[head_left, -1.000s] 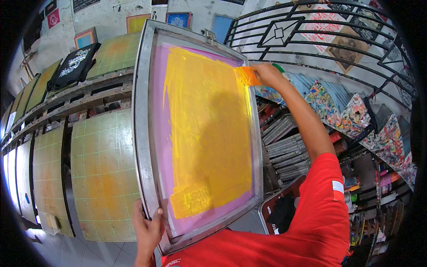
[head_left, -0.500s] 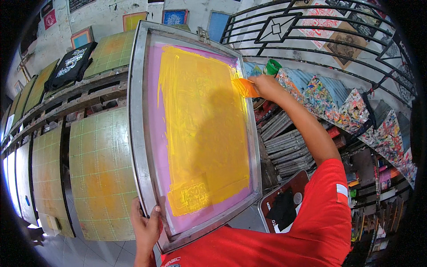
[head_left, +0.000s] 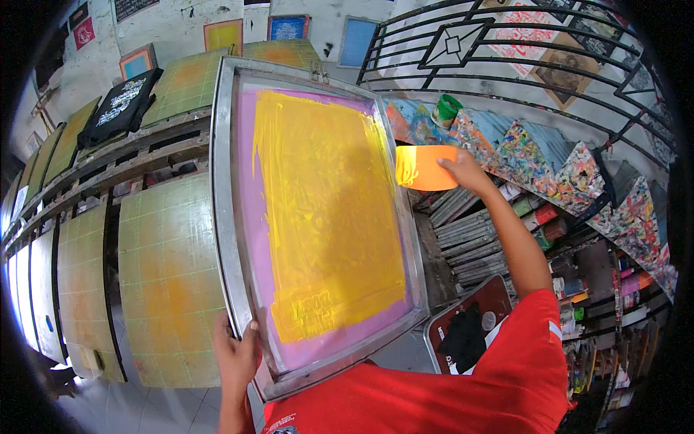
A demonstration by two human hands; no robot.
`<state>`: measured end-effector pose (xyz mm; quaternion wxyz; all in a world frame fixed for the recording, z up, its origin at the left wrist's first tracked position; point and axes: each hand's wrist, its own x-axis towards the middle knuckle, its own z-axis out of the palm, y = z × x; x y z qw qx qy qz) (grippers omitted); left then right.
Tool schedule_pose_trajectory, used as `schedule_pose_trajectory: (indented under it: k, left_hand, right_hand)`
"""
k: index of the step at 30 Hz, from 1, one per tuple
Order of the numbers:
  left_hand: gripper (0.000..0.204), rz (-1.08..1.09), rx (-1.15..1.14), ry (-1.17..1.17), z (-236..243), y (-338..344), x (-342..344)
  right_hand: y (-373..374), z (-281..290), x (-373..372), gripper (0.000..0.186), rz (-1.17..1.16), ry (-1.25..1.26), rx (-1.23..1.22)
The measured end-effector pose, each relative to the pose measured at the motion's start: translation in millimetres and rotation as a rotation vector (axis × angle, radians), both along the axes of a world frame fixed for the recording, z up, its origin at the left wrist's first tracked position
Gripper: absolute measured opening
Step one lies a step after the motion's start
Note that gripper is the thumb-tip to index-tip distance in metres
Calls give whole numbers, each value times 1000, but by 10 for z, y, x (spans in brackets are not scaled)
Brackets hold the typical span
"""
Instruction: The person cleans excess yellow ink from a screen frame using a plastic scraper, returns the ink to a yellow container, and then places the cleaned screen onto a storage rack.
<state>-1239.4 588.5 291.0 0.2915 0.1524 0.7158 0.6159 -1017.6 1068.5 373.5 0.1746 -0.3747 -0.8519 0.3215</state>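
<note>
My left hand [head_left: 238,346] grips the lower left side of a silver-framed screen [head_left: 223,166], held tilted in front of me. Pink mesh [head_left: 253,202] shows around a broad layer of yellow coating [head_left: 329,210] on it. My right hand [head_left: 463,171] holds an orange flat scraper [head_left: 425,163], smeared with bright yellow on its left end, just beside the screen's upper right edge. A green container [head_left: 447,108] stands behind the scraper on a paint-splattered surface.
Printing boards [head_left: 168,275] line the left, with a black shirt [head_left: 119,108] on one. A black metal railing [head_left: 506,94] runs upper right. A reddish tray [head_left: 441,329] with black cloth is lower right, beside stacked frames [head_left: 463,246] and shelves of containers [head_left: 578,304].
My right hand has drawn the scraper down and away from the screen's inner right edge, turning its face toward me. The screen's top has lowered slightly; my left hand still grips it.
</note>
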Motion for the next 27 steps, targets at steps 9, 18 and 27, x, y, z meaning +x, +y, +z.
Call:
schedule_pose_trajectory:
  k: [9, 18, 27]
  left_hand:
    - [28, -37, -12, 66, -820, 151, -287]
    - [41, -14, -222, 117, -1118, 229, -252]
    - [50, -10, -86, 108, -1501, 233, -275]
  right_hand:
    - [-592, -600, 679, 29, -326, 925, -613]
    - [-1529, -1198, 1219, 31, -531, 1207, -818]
    - [-2211, -1229, 1509, 28, -614, 1297, -778]
